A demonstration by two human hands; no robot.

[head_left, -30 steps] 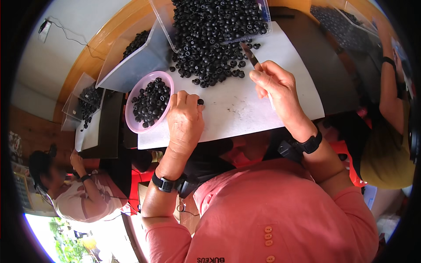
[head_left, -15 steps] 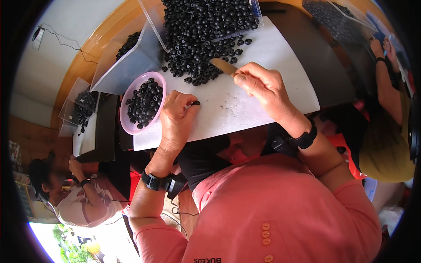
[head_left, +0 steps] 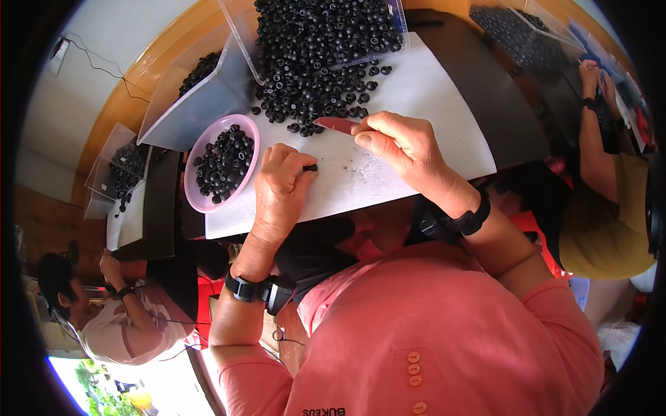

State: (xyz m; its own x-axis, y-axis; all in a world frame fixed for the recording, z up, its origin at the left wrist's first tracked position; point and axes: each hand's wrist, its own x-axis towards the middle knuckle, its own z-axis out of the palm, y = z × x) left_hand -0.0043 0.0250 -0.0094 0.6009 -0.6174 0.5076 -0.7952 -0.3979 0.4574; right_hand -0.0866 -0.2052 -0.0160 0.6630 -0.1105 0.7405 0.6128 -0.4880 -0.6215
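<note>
My left hand (head_left: 279, 184) is closed, pinching one small black rubber-looking part (head_left: 310, 168) between thumb and fingertips just above the white board (head_left: 444, 104). In my right hand (head_left: 406, 149) is a knife (head_left: 334, 124), its blade pointing left toward the near edge of a heap of the same black ring-shaped parts (head_left: 305, 104). A gap separates the blade from the held part. Left of my left hand stands a pink bowl (head_left: 255, 149) partly filled with black parts. The knife's handle is mostly hidden in my fingers.
A clear plastic bin (head_left: 404, 28) lies tipped, spilling parts onto the board. Another bin (head_left: 198, 104) stands behind the bowl. Dark specks (head_left: 357, 170) dot the board. Co-workers sit at left (head_left: 132, 315) and right (head_left: 603, 208), near other bins of parts.
My right hand and the knife have moved slightly left and nearer me, and the blade has turned, now looking reddish. My left hand keeps its pinch on the part. The whole view has shifted slightly.
</note>
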